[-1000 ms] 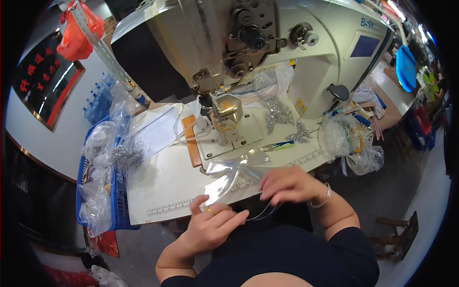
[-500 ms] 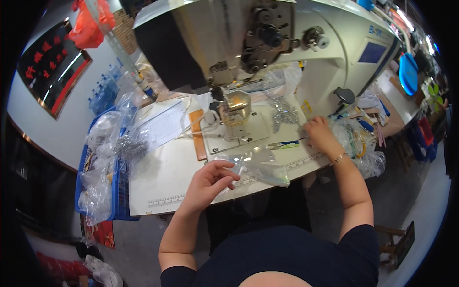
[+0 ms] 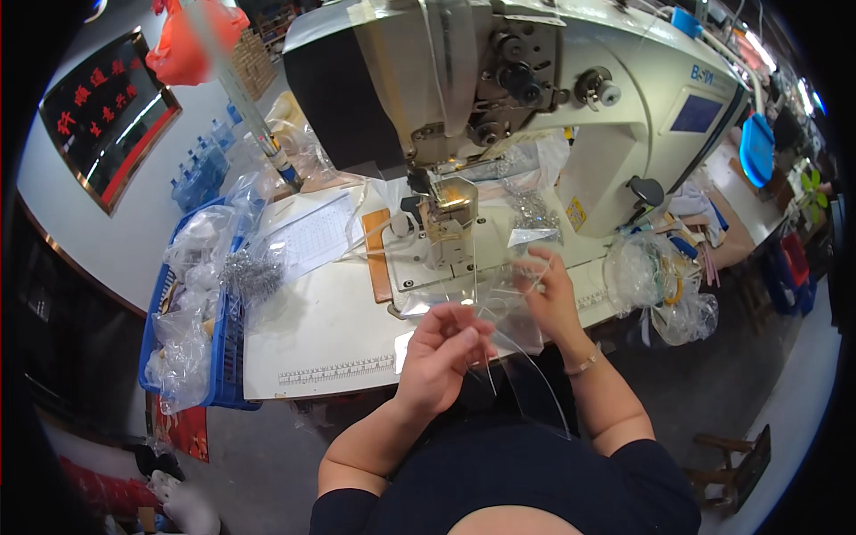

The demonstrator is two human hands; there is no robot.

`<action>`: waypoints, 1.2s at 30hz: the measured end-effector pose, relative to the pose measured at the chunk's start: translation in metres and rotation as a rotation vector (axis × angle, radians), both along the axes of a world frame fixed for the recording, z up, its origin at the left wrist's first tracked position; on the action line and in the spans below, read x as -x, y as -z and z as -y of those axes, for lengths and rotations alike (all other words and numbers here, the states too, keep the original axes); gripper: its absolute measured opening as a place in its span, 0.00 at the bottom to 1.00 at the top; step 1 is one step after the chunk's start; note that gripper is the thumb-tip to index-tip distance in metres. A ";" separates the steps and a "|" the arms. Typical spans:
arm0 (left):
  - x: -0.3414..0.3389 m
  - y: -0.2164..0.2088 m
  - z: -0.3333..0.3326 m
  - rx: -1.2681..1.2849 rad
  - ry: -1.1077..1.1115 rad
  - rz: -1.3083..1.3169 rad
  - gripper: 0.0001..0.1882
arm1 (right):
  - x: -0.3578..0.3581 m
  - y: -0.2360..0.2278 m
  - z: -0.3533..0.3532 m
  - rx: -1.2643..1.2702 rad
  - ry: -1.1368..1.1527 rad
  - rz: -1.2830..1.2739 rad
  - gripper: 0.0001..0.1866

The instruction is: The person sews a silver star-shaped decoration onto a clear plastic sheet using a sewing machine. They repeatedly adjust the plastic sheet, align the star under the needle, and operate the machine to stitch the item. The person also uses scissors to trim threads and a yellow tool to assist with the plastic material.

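Observation:
My left hand (image 3: 446,352) is just in front of the sewing machine's needle area, thumb and fingers pinched on a clear plastic sheet (image 3: 522,343). The sheet's thin bent edge hangs down toward my lap. My right hand (image 3: 551,294) is above the table's front part, beside the sheet, with its fingers curled and slightly blurred. Something small seems to be between those fingers, too unclear to name. Above and behind my hands stands the white sewing machine (image 3: 606,156), its needle area lit. A heap of shiny silvery small pieces (image 3: 538,214) lies right of the needle plate (image 3: 415,267).
At the left, a blue basket (image 3: 234,357) holds clear plastic bags. A printed paper sheet (image 3: 308,234) and an orange-brown strip (image 3: 376,259) lie on the white table (image 3: 294,325). Plastic bags (image 3: 655,272) hang at the table's right end. A wooden stool (image 3: 733,464) is at lower right.
My right hand has moved left from the table's right side toward my left hand. My left hand has shifted right, and the plastic sheet is raised and turned between them.

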State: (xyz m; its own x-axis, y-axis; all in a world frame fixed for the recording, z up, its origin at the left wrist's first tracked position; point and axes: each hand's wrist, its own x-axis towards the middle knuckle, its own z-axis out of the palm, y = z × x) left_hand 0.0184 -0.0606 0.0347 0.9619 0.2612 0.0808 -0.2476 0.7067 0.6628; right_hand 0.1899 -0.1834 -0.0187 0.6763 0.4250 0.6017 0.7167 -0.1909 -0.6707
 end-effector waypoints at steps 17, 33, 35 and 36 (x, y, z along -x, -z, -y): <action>-0.018 0.039 -0.026 -0.615 -0.246 -0.263 0.08 | 0.026 -0.012 -0.014 -0.124 -0.627 -1.204 0.10; -0.016 0.036 -0.029 -0.634 -0.330 -0.379 0.07 | 0.021 -0.014 -0.023 -0.081 -0.692 -1.322 0.07; -0.016 0.040 -0.029 -0.612 -0.318 -0.369 0.08 | 0.021 -0.012 -0.022 -0.060 -0.672 -1.313 0.07; -0.016 0.042 -0.030 -0.606 -0.313 -0.364 0.08 | 0.021 -0.012 -0.022 -0.055 -0.665 -1.307 0.07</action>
